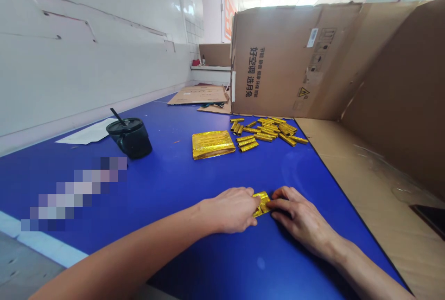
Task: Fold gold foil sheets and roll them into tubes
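Note:
A small gold foil piece [262, 203] with crease lines lies on the blue table, between my two hands. My left hand [233, 209] is closed on its left edge, thumb and fingers over the foil. From the other side, my right hand [295, 210] pinches the right edge with its fingertips; the palm hides part of the table below. Beyond the hands sits a flat gold foil stack [213, 144]. To the right of that stack are several rolled or folded gold foil strips [267, 129], some in a loose heap and some side by side.
A dark cup [134, 138] with a straw stands at left beside a white paper sheet [86, 131]. A large cardboard box [285, 63] walls off the back and right. Flat cardboard [198, 94] lies at the back. A white wall [86, 59] borders the left.

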{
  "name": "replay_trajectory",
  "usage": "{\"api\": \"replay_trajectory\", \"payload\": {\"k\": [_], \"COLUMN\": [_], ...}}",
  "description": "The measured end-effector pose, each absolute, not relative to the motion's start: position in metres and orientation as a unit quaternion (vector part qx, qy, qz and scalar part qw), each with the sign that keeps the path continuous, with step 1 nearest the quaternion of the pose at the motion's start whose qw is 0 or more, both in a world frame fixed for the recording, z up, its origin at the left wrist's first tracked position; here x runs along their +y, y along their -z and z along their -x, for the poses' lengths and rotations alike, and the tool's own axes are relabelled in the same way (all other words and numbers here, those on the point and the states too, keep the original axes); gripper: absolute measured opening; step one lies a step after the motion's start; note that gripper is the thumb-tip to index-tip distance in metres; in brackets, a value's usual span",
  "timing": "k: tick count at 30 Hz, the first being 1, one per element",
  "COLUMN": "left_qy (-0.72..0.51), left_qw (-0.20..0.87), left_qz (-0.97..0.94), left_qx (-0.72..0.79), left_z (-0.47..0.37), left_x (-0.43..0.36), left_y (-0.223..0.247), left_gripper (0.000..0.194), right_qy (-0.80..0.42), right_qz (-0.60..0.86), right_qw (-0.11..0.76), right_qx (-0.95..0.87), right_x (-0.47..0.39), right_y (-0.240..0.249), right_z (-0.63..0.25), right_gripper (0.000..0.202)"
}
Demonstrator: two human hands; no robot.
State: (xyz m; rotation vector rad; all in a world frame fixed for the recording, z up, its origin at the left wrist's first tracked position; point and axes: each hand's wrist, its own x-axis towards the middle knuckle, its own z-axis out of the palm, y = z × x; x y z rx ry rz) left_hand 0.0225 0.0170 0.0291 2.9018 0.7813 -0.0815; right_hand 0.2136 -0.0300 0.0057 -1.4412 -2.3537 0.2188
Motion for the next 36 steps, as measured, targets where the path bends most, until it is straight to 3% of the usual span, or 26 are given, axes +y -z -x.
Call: {"api": "replay_trajectory", "payload": {"k": [14,22,28,32,36], "left_qy": [0.023,0.023,0.013,0.006,-0.049], "left_qw": [0.089,0.132,0.147,0.132,0.152], "left_qz": [-0.967,-0.964,-0.96,-0.962,-0.957], "left_qx": [0.236,0.232,0.24,0.238,0.241], "left_z": [-0.015,-0.012,-0.01,-0.01,-0.011], "left_x": [0.024,0.026,0.024,0.023,0.025], "left_y": [-0.029,-0.029,-0.028,-0.025,-0.02], "left_gripper": [0.026,0.035,0.029,0.022,0.029], "right_qy": [-0.076,-0.075,-0.052,-0.081,-0.127], "right_qz": [0.495,0.502,0.504,0.502,0.525], "right_qw": [0.216,0.229,0.214,0.212,0.243], "right_qx": [-0.838,-0.831,-0.835,-0.834,-0.806], "right_x": [-0.029,-0.028,-0.028,-0.027,-0.025], "right_y": [-0.004,-0.004,-0.003,-0.004,-0.005], "right_z": [-0.203,-0.201,-0.199,-0.199,-0.199], "right_gripper": [0.022,0.019,0.023,0.023,0.017]}}
